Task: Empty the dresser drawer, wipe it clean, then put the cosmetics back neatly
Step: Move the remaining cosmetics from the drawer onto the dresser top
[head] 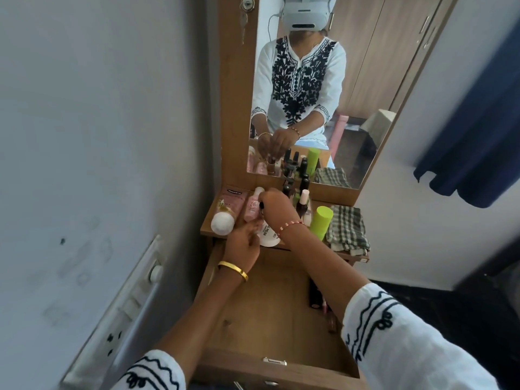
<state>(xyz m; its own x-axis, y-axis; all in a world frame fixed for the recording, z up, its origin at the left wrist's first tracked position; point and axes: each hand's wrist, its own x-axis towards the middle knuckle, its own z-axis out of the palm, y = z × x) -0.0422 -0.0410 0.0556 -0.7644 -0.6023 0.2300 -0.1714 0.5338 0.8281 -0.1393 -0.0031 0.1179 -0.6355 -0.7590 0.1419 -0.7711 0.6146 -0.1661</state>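
Observation:
The wooden drawer (270, 313) is pulled out below me; a few dark lipstick tubes (316, 296) lie along its right side. On the dresser top (206, 225) stand a pink tube with a white cap (225, 215), a pink bottle (252, 207), several nail polish bottles (302, 199), a green bottle (320, 222) and a white round jar (268, 237). My right hand (277, 206) is over the dresser top, pinching a small dark-capped bottle (261, 206). My left hand (243, 244) is curled just below it, fingertips at the white jar and the pink bottle; its grip is hidden.
A folded checked cloth (349, 232) lies at the right end of the dresser top. The mirror (337, 94) rises behind the cosmetics. A wall with a switch panel (126, 305) is close on the left, and a blue curtain (472, 136) hangs on the right.

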